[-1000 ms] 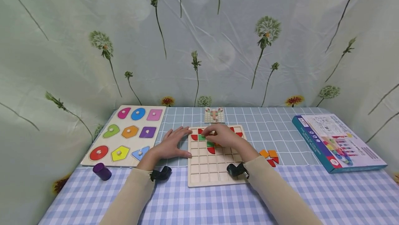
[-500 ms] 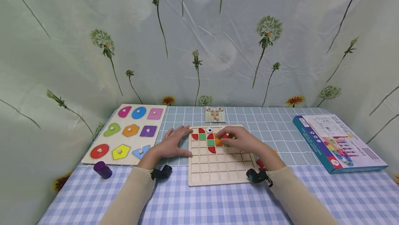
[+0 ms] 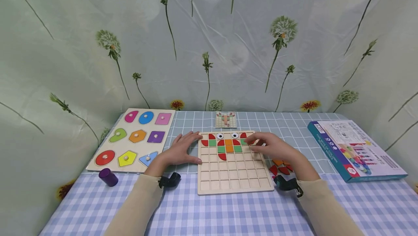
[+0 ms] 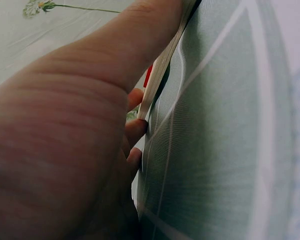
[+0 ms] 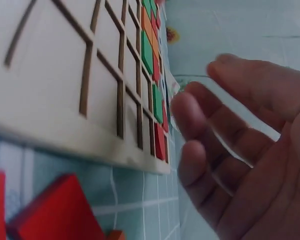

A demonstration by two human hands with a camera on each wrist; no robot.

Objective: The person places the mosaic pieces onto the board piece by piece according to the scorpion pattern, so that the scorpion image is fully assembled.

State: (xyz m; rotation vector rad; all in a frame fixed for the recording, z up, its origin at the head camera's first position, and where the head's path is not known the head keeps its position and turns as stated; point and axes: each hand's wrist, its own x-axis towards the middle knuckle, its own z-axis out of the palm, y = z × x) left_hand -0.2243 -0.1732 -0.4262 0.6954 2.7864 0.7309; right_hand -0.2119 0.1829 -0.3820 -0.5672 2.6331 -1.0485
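A wooden grid board (image 3: 235, 174) lies on the table, its upper rows filled with red, green and orange tiles and two round eye tiles (image 3: 220, 136). Resting along the board's left edge, my left hand (image 3: 179, 150) has its fingers spread; the left wrist view shows fingertips (image 4: 136, 129) touching that edge. My right hand (image 3: 272, 145) hovers at the upper right corner, fingers loosely bent. Nothing sits between its fingertips (image 5: 190, 112) in the right wrist view, where a green tile (image 5: 157, 103) and a red tile (image 5: 160, 141) lie in the board close by.
Loose red and orange tiles (image 3: 283, 170) lie right of the board. A small pattern card (image 3: 225, 120) stands behind it. On the left are a knobbed shape puzzle (image 3: 135, 150) and a purple cylinder (image 3: 108, 177); at far right, a flat box (image 3: 356, 149).
My right hand has moved rightward across the board's upper rows, uncovering the orange, green and eye tiles in the middle. The left hand has stayed at the left edge.
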